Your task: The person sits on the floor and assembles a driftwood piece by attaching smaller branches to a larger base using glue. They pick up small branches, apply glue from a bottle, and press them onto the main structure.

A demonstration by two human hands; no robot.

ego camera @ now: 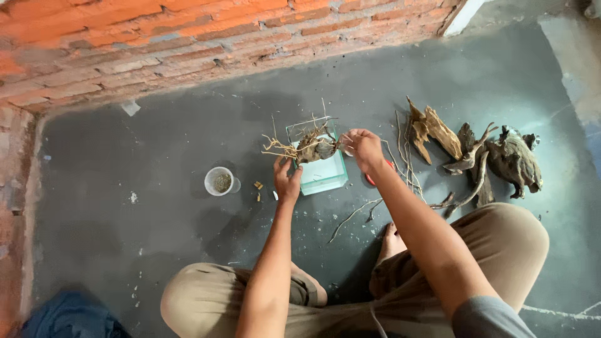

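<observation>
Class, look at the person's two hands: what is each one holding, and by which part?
Both hold one branchy driftwood piece over the small glass tank: left hand under its lower left, right hand at its right end.

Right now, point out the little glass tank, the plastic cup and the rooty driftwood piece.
Glass tank (325,178): head view, on its pale bottom.
Plastic cup (220,181): head view, on its greenish contents.
Rooty driftwood piece (315,148): head view, on its dark central lump.

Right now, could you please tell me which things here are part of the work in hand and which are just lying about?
In use:
left hand
right hand
rooty driftwood piece
small glass tank

Lying about:
spare driftwood pile
loose twigs
plastic cup
small scraps
blue cloth
</observation>
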